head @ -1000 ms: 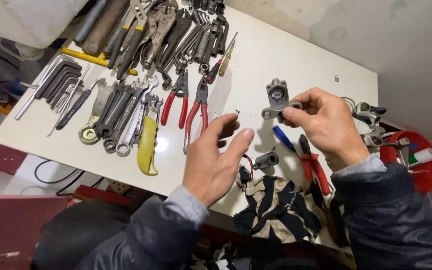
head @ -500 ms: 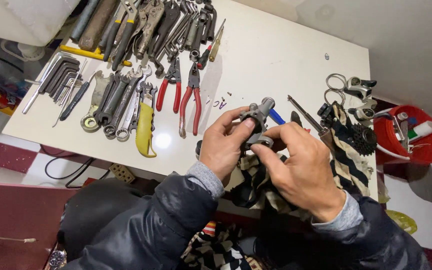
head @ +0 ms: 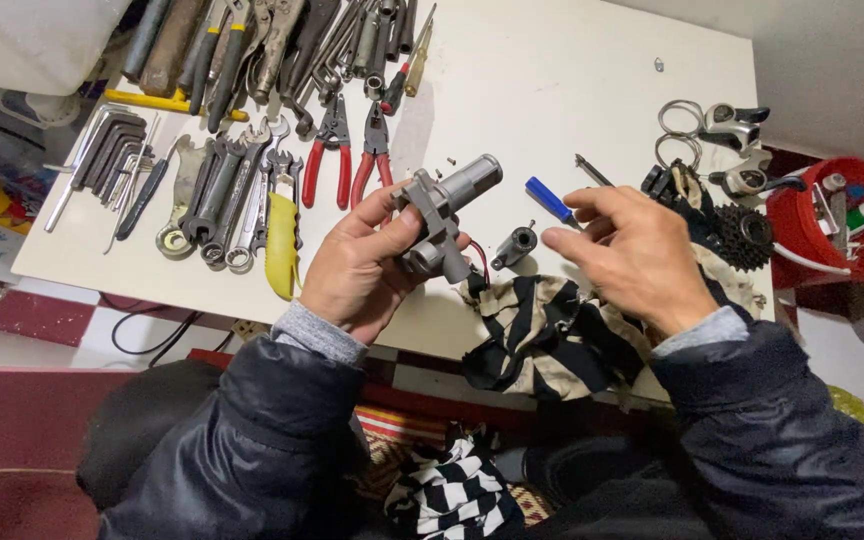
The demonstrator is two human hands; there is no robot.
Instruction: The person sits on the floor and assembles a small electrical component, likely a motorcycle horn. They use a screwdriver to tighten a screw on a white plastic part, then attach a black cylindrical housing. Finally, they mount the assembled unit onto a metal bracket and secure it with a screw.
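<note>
My left hand (head: 362, 265) grips a grey metal part (head: 442, 205) with a cylindrical barrel and a bracket, held above the front edge of the white table (head: 552, 70). A thin red wire hangs from the part. My right hand (head: 632, 250) hovers to its right with fingers apart and nothing in them, just above a small dark metal fitting (head: 514, 245) and next to a blue-handled screwdriver (head: 552, 200). A black-and-white striped cloth (head: 542, 335) lies under both hands at the table's edge.
Red-handled pliers (head: 352, 150), several wrenches (head: 222, 195), hex keys (head: 102, 150) and a yellow-handled tool (head: 280, 245) cover the table's left. On the right lie a bicycle cog cluster (head: 742, 235), brake levers (head: 737, 125) and a red tub (head: 852, 215).
My right hand has let go of the grey part and moved off to the right, fingers spread. The left hand now holds the part alone, turned more upright.
</note>
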